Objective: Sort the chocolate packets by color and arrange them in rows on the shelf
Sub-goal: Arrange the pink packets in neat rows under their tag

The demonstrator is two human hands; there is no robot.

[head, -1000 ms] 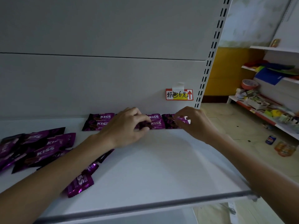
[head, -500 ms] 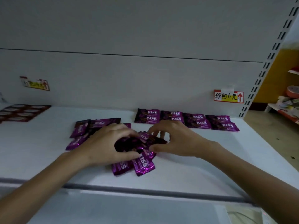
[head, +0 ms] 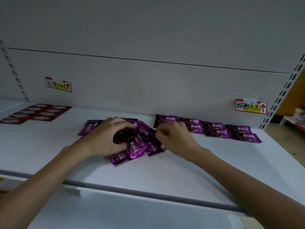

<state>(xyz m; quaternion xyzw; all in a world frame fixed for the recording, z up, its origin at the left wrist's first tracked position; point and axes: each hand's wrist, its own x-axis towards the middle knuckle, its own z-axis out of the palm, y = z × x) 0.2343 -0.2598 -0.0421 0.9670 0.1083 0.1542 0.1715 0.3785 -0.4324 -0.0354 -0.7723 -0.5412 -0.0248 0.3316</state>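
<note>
Left hand (head: 105, 139): palm down on the loose pile (head: 134, 148) of purple KISS packets, fingers curled in and thumb underneath, gripping a dark bunch of them. How many it has hold of I can't tell.

Right hand (head: 175, 139): fingers bent, thumb and fingertips pinching the right edge of the top packet (head: 145, 130), which sits tilted on the pile between the 2 hands. Both forearms come in from the bottom corners.

Pile: jumbled, packets overlapping at all angles, some face up, some foil side out. It sits mid-shelf, with a few strays poking out behind and left of the left hand.

Shelf (head: 165, 172), white, flat, holds 3 groups:
- loose pile, centre
- purple row (head: 217, 128), back right against the wall – flat, logos up, 2 deep; left end is partly behind the right hand, right end stops just short of the slotted upright (head: 283, 91)
- red packets (head: 39, 112), back left – flat grid, well apart from the purple; count not readable

Back panel (head: 148, 83) carries 2 handwritten price tags with red arrows: left tag (head: 58, 84) above the red group, right tag (head: 250, 106) above the end of the purple row. A grey front rail (head: 148, 194) runs along the shelf's near edge.
</note>
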